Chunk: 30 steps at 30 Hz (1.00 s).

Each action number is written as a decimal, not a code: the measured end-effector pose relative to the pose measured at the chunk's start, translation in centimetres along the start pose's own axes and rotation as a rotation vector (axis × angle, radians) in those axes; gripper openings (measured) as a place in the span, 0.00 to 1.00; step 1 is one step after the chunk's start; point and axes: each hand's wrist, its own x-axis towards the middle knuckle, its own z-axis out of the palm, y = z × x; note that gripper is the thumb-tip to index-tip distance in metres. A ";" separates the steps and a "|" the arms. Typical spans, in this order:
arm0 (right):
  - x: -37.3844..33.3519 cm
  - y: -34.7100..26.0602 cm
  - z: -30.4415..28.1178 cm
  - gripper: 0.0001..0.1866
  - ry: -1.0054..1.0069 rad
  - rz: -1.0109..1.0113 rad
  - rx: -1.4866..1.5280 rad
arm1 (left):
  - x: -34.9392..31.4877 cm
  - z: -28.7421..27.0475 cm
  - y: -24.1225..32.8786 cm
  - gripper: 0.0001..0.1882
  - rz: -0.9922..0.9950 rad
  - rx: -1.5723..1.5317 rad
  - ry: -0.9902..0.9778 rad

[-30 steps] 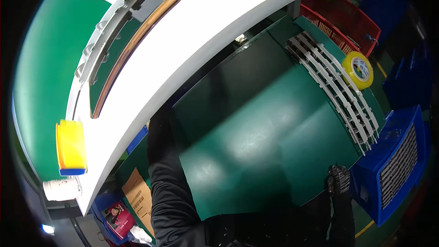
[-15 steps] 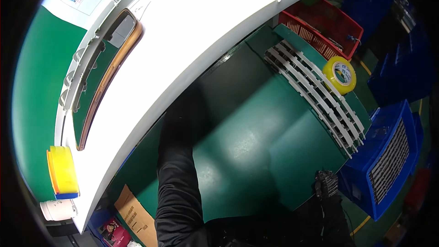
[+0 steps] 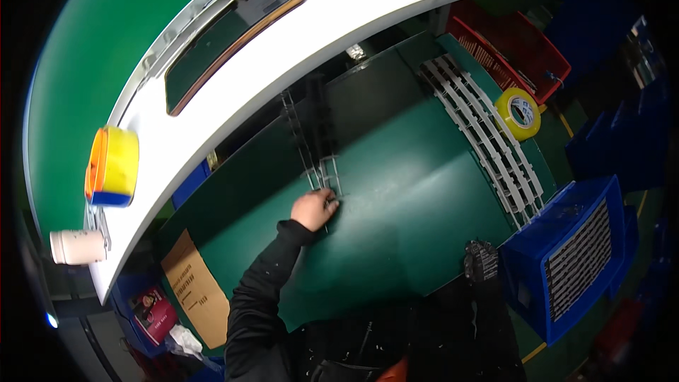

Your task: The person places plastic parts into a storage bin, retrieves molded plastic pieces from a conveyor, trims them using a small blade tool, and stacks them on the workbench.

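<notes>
My left hand (image 3: 313,209), bare, reaches over the green work table (image 3: 396,240). Its fingers are closed on the near end of some thin grey slatted strips (image 3: 323,170), which run back into the shadow below the white shelf. My right hand (image 3: 481,262), in a dark patterned glove, is low at the table's right front edge; how its fingers lie is hard to make out. Further right, several pale slatted strips (image 3: 488,134) lie side by side on the table, beside a yellow tape roll (image 3: 518,113).
A blue bin (image 3: 527,290) holding stacked slatted strips stands at the right. Behind the table's far right corner is a red basket (image 3: 544,74). A phone (image 3: 233,35), another yellow tape roll (image 3: 120,163) and a pale cup (image 3: 78,247) line the white shelf (image 3: 339,35). Cardboard (image 3: 194,290) leans at left.
My left hand has come back out of the shadow under the shelf, bringing grey slatted strips toward me. The view has turned somewhat; my right hand stays near the table edge.
</notes>
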 end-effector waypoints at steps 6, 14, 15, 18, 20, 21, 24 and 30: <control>-0.2 4.8 1.1 0.18 0.731 -0.190 -0.849 | -19.3 4.1 4.4 0.22 0.165 -0.212 -0.457; 3.1 16.3 7.8 0.07 0.521 -0.208 -0.868 | -25.1 11.2 1.8 0.36 -0.494 -0.433 0.396; 2.9 17.4 7.6 0.08 0.492 -0.149 -0.799 | -25.1 11.9 2.9 0.41 -0.536 -0.401 0.368; 1.2 20.5 6.8 0.08 0.391 -0.025 -0.799 | -24.5 14.9 4.3 0.34 -0.572 -0.232 0.382; 0.2 21.3 6.2 0.08 0.325 -0.001 -0.784 | -24.4 14.7 4.8 0.28 -0.609 -0.321 0.394; 0.0 21.1 6.3 0.08 0.314 -0.032 -0.778 | -24.5 14.5 4.6 0.23 -0.599 -0.388 0.394; -0.1 20.4 8.7 0.10 0.275 -0.128 -0.736 | -26.7 12.0 4.3 0.16 -0.504 -0.813 0.330; 2.0 19.1 16.9 0.12 0.195 -0.158 -1.003 | -32.5 10.2 7.4 0.15 -0.268 -1.465 0.028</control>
